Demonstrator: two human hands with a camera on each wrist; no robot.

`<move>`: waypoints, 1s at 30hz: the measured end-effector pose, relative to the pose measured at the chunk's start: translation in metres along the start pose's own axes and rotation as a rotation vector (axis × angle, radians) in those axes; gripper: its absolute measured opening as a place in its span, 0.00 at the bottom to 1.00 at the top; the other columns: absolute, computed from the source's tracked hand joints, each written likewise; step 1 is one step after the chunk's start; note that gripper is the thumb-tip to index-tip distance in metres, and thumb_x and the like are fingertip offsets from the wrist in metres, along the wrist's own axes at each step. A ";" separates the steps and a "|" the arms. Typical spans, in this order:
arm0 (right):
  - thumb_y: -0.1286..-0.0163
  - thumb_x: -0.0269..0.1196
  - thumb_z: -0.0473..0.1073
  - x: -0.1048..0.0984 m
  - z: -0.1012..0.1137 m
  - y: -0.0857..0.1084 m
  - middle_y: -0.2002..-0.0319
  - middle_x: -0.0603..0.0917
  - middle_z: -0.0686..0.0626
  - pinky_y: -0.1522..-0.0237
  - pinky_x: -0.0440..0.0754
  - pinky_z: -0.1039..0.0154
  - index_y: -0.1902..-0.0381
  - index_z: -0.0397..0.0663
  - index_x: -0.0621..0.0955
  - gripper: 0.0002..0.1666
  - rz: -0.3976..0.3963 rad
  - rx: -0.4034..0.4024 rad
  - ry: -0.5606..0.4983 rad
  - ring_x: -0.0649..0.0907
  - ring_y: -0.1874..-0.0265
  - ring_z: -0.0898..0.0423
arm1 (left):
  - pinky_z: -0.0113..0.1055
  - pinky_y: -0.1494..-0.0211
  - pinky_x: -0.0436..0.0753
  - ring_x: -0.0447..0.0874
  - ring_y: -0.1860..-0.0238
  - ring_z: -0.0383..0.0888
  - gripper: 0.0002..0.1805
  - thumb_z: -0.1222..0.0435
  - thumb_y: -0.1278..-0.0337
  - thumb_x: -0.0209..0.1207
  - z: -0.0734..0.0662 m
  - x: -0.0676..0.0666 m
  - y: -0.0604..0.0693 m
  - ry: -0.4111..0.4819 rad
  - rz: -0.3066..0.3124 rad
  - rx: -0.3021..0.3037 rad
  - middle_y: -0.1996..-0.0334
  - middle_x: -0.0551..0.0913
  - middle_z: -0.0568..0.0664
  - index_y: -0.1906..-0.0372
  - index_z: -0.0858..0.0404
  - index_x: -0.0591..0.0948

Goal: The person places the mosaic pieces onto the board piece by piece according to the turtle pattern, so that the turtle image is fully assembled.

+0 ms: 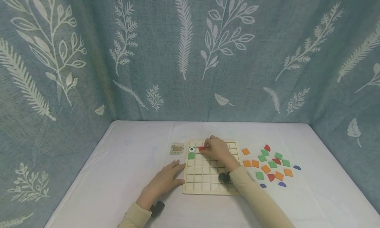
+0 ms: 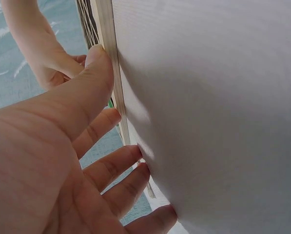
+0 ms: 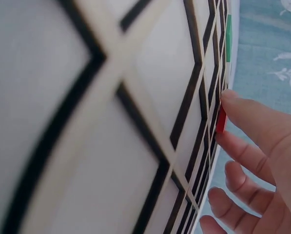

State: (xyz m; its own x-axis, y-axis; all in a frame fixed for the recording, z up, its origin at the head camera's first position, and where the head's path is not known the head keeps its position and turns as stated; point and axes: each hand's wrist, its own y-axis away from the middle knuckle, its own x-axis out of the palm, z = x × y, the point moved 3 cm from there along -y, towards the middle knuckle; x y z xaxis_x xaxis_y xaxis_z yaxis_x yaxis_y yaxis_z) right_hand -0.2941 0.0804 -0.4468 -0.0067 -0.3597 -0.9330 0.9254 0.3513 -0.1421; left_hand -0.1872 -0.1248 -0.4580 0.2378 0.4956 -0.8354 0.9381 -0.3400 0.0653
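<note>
Pinches red piece [image 1: 202, 148] by opposite ends with right hand [image 1: 218, 150] at upper part of gridded board [image 1: 210, 193], apparently for fine control. Rests wide-spread left hand [image 1: 164, 178] against board's left edge, apparently to steady it. Finds loose pieces [image 1: 272, 164] rightward, likely for easy reach.

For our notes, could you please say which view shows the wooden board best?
The head view: it shows nearly the whole board, partly covered by the right hand. The left wrist view shows mainly its edge; the right wrist view, a close, slanted grid.
</note>
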 end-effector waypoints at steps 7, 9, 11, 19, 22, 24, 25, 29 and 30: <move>0.45 0.69 0.52 -0.001 -0.003 0.000 0.72 0.75 0.54 0.75 0.75 0.65 0.68 0.52 0.82 0.13 0.034 0.016 -0.055 0.74 0.75 0.59 | 0.59 0.31 0.58 0.56 0.31 0.59 0.34 0.52 0.50 0.61 0.000 0.000 0.000 -0.004 0.004 0.000 0.32 0.62 0.61 0.36 0.58 0.70; 0.44 0.69 0.52 -0.001 -0.003 0.001 0.72 0.75 0.54 0.74 0.76 0.65 0.68 0.52 0.82 0.12 0.036 0.004 -0.058 0.75 0.75 0.58 | 0.59 0.31 0.58 0.56 0.31 0.59 0.34 0.52 0.49 0.61 0.000 -0.001 0.000 -0.008 0.005 0.003 0.32 0.62 0.61 0.36 0.58 0.70; 0.44 0.69 0.52 0.000 -0.003 0.001 0.72 0.75 0.54 0.74 0.76 0.65 0.68 0.52 0.83 0.11 0.035 -0.011 -0.061 0.75 0.75 0.59 | 0.59 0.32 0.58 0.56 0.31 0.59 0.34 0.52 0.49 0.61 -0.001 -0.001 0.001 -0.004 0.005 0.006 0.33 0.62 0.61 0.36 0.59 0.70; 0.42 0.67 0.52 0.002 -0.001 0.001 0.71 0.76 0.55 0.74 0.74 0.66 0.69 0.54 0.82 0.11 0.011 -0.050 -0.068 0.72 0.76 0.61 | 0.60 0.32 0.58 0.56 0.31 0.59 0.34 0.52 0.50 0.61 -0.001 0.000 0.000 -0.001 0.006 0.005 0.32 0.62 0.61 0.36 0.58 0.70; 0.43 0.68 0.52 0.003 0.000 0.000 0.70 0.78 0.55 0.74 0.74 0.67 0.69 0.54 0.82 0.10 0.000 -0.064 -0.052 0.73 0.75 0.61 | 0.60 0.32 0.58 0.56 0.31 0.59 0.34 0.52 0.50 0.61 -0.002 0.000 0.000 0.001 0.006 0.003 0.33 0.62 0.61 0.36 0.59 0.70; 0.42 0.67 0.52 0.004 0.000 -0.001 0.70 0.78 0.55 0.75 0.74 0.67 0.69 0.53 0.83 0.10 -0.003 -0.073 -0.046 0.73 0.75 0.61 | 0.60 0.32 0.58 0.56 0.31 0.59 0.34 0.52 0.50 0.61 -0.002 -0.001 0.000 0.003 0.006 0.003 0.33 0.62 0.61 0.36 0.59 0.70; 0.42 0.67 0.52 0.004 0.001 -0.001 0.70 0.78 0.55 0.75 0.74 0.68 0.69 0.53 0.83 0.10 -0.005 -0.077 -0.045 0.73 0.75 0.61 | 0.60 0.32 0.58 0.56 0.31 0.60 0.34 0.52 0.50 0.61 -0.003 -0.001 0.000 0.002 0.005 0.004 0.33 0.62 0.61 0.37 0.59 0.70; 0.42 0.67 0.51 0.005 0.001 -0.003 0.72 0.77 0.55 0.77 0.73 0.68 0.69 0.52 0.83 0.10 -0.004 -0.085 -0.045 0.73 0.76 0.61 | 0.60 0.32 0.58 0.56 0.31 0.59 0.34 0.52 0.50 0.61 -0.003 -0.002 0.001 0.003 0.004 0.002 0.33 0.62 0.61 0.37 0.59 0.70; 0.42 0.68 0.51 0.005 0.002 -0.003 0.72 0.77 0.55 0.77 0.74 0.68 0.69 0.52 0.83 0.10 -0.004 -0.086 -0.045 0.73 0.76 0.61 | 0.60 0.32 0.58 0.56 0.31 0.59 0.34 0.52 0.50 0.61 -0.003 -0.002 0.001 0.003 0.004 0.003 0.33 0.62 0.61 0.37 0.59 0.70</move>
State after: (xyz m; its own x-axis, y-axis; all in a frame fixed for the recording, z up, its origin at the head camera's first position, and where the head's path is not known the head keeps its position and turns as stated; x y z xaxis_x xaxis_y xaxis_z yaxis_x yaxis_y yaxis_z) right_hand -0.2965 0.0759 -0.4502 0.0087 -0.3994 -0.9167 0.8895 0.4220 -0.1754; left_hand -0.1856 -0.1236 -0.4541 0.2422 0.4962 -0.8337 0.9365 -0.3443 0.0671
